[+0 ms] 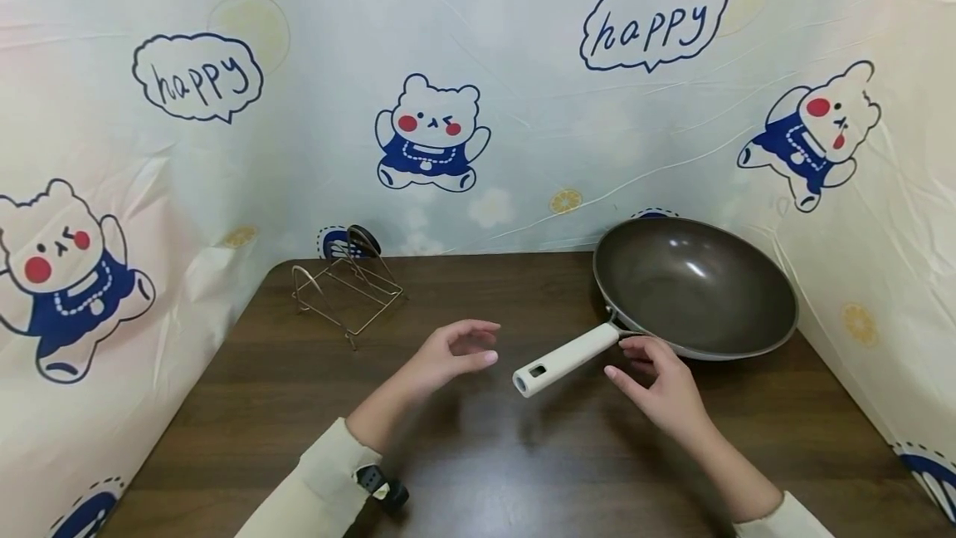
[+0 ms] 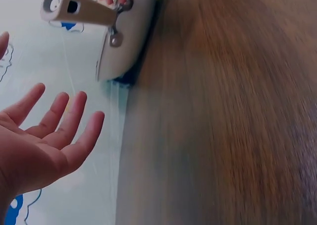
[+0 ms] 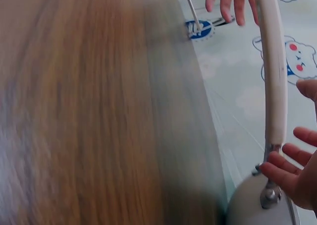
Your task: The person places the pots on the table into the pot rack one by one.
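Observation:
A deep frying pan (image 1: 695,289) with a dark inside and a cream handle (image 1: 568,358) stands at the right back of the table, its handle pointing toward the front left. My right hand (image 1: 668,388) is beside the handle's pan end, fingers loosely bent and holding nothing; whether a fingertip touches the pan I cannot tell. Left of the handle's tip, my left hand (image 1: 451,358) hovers above the table with fingers spread. In the left wrist view that hand (image 2: 47,140) is empty, its fingers apart. The right wrist view shows the right hand (image 3: 297,170) near the handle's metal joint.
A wire rack (image 1: 351,285) with a dark round piece at its top stands at the left back of the brown wooden table (image 1: 508,455). Printed cloth (image 1: 523,106) with bears hangs behind and along both sides. A black band (image 1: 381,488) is on the left sleeve.

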A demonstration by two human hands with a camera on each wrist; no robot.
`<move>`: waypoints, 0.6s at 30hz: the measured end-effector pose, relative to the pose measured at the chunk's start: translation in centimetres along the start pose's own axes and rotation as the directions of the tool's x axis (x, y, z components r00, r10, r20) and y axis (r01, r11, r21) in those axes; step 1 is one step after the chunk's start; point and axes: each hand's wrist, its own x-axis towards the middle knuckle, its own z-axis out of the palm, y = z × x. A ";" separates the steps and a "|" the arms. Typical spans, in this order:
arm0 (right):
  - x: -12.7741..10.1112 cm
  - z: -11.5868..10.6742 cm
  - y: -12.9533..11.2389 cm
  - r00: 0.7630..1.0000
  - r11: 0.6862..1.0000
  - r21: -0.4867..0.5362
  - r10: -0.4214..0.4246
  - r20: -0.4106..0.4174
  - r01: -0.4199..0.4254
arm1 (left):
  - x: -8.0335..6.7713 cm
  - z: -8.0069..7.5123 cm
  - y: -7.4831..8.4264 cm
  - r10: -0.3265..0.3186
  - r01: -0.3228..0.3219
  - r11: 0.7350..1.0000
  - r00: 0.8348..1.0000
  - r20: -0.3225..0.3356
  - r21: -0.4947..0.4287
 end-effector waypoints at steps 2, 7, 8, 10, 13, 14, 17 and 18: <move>0.0 0.2 -0.2 0.996 0.996 0.027 0.082 0.025 -0.083 | 0.4 0.3 0.1 -0.040 0.042 0.997 0.999 0.034 -0.059; 0.5 0.6 -0.7 0.938 0.938 0.094 0.320 0.131 -0.333 | 1.3 1.2 0.4 -0.082 0.120 0.958 0.985 0.154 -0.261; 0.6 0.7 -0.8 0.916 0.911 0.140 0.367 0.160 -0.389 | 1.4 1.3 0.5 -0.091 0.142 0.943 0.980 0.177 -0.300; 1.0 0.9 -0.9 0.868 0.835 0.248 0.446 0.218 -0.491 | 1.7 1.7 0.8 -0.116 0.190 0.913 0.969 0.217 -0.362; 1.4 1.1 -1.2 0.795 0.678 0.415 0.523 0.307 -0.606 | 2.3 2.3 1.2 -0.149 0.241 0.893 0.955 0.257 -0.381; 1.5 1.2 -1.2 0.774 0.629 0.452 0.539 0.332 -0.632 | 2.5 2.5 1.3 -0.161 0.258 0.888 0.950 0.269 -0.380; 1.7 1.3 -1.3 0.731 0.511 0.531 0.557 0.395 -0.676 | 3.1 3.0 1.4 -0.182 0.287 0.888 0.936 0.300 -0.358; 1.8 1.4 -1.3 0.721 0.471 0.558 0.555 0.415 -0.684 | 3.3 3.1 1.5 -0.188 0.295 0.889 0.933 0.308 -0.351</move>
